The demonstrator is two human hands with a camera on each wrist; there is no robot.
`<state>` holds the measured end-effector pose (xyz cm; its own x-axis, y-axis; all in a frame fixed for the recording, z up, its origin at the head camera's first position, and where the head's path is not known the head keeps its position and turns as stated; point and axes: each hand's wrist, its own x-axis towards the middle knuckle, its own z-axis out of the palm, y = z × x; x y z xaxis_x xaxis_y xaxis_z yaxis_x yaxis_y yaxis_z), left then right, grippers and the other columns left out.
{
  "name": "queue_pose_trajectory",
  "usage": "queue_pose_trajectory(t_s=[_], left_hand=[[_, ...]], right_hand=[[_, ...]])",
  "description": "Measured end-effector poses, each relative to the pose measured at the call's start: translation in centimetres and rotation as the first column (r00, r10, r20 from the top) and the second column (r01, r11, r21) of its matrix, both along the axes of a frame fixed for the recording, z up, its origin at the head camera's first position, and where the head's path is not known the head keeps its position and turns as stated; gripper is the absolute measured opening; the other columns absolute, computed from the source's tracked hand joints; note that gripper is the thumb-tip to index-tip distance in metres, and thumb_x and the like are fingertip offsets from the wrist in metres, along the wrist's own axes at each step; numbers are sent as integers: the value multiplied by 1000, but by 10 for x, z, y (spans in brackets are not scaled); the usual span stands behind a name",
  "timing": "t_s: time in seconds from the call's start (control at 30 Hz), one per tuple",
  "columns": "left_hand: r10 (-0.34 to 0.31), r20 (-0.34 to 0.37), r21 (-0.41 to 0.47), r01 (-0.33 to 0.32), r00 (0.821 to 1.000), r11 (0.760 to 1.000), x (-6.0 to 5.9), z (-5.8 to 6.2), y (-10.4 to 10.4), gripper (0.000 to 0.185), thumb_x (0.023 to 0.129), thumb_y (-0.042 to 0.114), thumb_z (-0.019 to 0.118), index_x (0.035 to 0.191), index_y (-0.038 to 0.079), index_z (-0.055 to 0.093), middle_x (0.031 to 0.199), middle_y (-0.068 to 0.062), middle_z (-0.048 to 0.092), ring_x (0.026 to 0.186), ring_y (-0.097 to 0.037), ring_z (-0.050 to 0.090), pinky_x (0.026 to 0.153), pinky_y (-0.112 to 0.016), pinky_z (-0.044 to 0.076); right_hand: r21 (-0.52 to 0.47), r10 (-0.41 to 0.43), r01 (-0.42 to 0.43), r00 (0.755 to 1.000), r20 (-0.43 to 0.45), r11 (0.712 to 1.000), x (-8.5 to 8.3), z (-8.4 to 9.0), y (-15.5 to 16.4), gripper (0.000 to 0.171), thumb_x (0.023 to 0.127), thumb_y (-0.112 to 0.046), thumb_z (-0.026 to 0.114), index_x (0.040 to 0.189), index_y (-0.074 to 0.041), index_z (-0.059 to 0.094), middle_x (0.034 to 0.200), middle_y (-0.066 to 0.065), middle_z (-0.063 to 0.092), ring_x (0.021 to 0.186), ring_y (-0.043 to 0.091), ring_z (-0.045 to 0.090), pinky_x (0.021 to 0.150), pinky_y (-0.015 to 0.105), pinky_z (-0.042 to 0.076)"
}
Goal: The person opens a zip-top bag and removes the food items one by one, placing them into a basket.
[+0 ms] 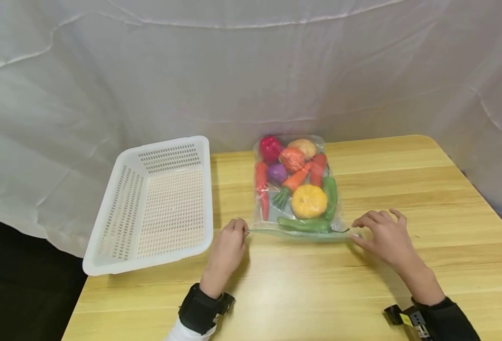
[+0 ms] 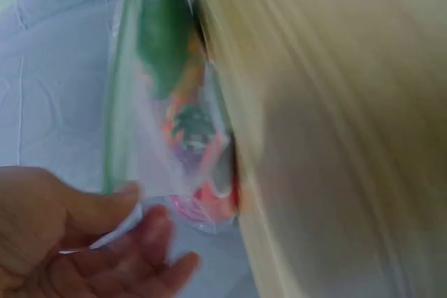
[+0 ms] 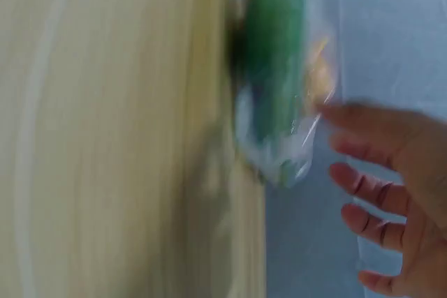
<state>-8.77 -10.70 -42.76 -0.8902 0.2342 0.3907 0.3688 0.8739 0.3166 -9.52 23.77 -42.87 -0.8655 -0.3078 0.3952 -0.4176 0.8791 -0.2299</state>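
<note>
A clear zip bag [image 1: 264, 228] full of vegetables lies on the table, its green-edged mouth facing me. Inside show a yellow pumpkin [image 1: 309, 201], green peppers [image 1: 330, 192], an orange carrot [image 1: 298, 177], long red vegetables [image 1: 261, 182] and a purple round one [image 1: 278, 173]. At the mouth's left corner is my left hand [image 1: 230, 246]; in the left wrist view its thumb meets the bag edge, apart from the other fingers. Beside the right corner, my right hand [image 1: 385, 239] has its fingers spread, thumb close to the bag. Blur hides exact contact there.
A white slatted plastic basket [image 1: 210, 199] stands on the left of the wooden table [image 1: 404, 175]. A pale cloth [image 1: 251, 76] hangs behind the table. Black camera straps [image 1: 201, 310] are on the wrists.
</note>
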Motion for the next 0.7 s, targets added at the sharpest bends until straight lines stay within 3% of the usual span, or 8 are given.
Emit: queue_pose_trajectory(t_s=[0.17, 0.3, 0.37, 0.43, 0.5, 0.53, 0.6, 0.7], left_hand=[[19, -35, -94, -22, 999, 995, 5, 2, 5, 12, 76, -6, 63, 85, 1, 61, 80, -11, 62, 69, -23, 62, 56, -27, 51], [-108, -90, -104, 99, 990, 990, 11, 11, 17, 27, 65, -9, 60, 86, 7, 62, 93, -9, 63, 83, -23, 61, 70, -32, 52], [-251, -94, -104, 241, 963, 965, 12, 15, 28, 27, 63, -7, 60, 85, 9, 62, 94, -5, 64, 86, -20, 60, 77, -30, 51], [-388, -61, -131, 378, 919, 916, 12, 16, 44, 24, 68, -4, 60, 88, 10, 64, 96, -2, 64, 90, -17, 60, 84, -27, 50], [-463, -15, -197, 451, 886, 870, 9, 14, 61, 24, 77, 1, 58, 99, 9, 65, 103, -3, 63, 98, -16, 60, 90, -25, 49], [-469, 5, -248, 455, 883, 855, 7, 12, 70, 26, 81, 5, 57, 106, 9, 63, 109, -4, 62, 102, -16, 59, 91, -25, 48], [-429, 24, -352, 410, 903, 842, 0, 6, 87, 36, 85, 14, 57, 121, 10, 57, 121, -6, 57, 110, -18, 56, 91, -27, 49], [-337, -75, -503, 257, 938, 825, -13, -5, 105, 48, 86, 24, 59, 131, 13, 49, 127, -9, 53, 109, -17, 57, 78, -25, 53]], right_hand=[[30, 130, -129, 990, -52, 991, -5, -8, -24, 30, 59, -32, 84, 80, -18, 68, 81, -1, 63, 79, 23, 57, 92, 64, 31], [39, 189, -187, 979, -79, 982, -10, -14, -37, 20, 63, -25, 82, 73, -19, 66, 76, -5, 61, 73, 18, 55, 91, 62, 33], [-16, 187, -190, 975, -118, 982, -12, -12, -41, 16, 65, -16, 79, 71, -18, 64, 72, -5, 61, 69, 15, 55, 91, 61, 34], [-102, 172, -191, 970, -171, 976, -15, -6, -44, 15, 66, -9, 74, 71, -15, 62, 68, -4, 62, 63, 14, 54, 90, 60, 36], [-191, 153, -197, 962, -226, 962, -18, 1, -47, 14, 66, -4, 71, 72, -12, 62, 65, -1, 61, 59, 13, 52, 88, 58, 37], [-226, 142, -200, 958, -249, 953, -19, 4, -49, 13, 67, -3, 69, 73, -11, 61, 64, 0, 61, 58, 13, 51, 88, 57, 38], [-269, 131, -208, 951, -279, 940, -21, 9, -52, 12, 67, -1, 68, 73, -10, 61, 63, 1, 60, 57, 13, 50, 87, 56, 38], [-283, 128, -211, 949, -288, 936, -22, 11, -55, 12, 67, 0, 67, 72, -9, 61, 63, 2, 60, 57, 12, 50, 87, 56, 38]])
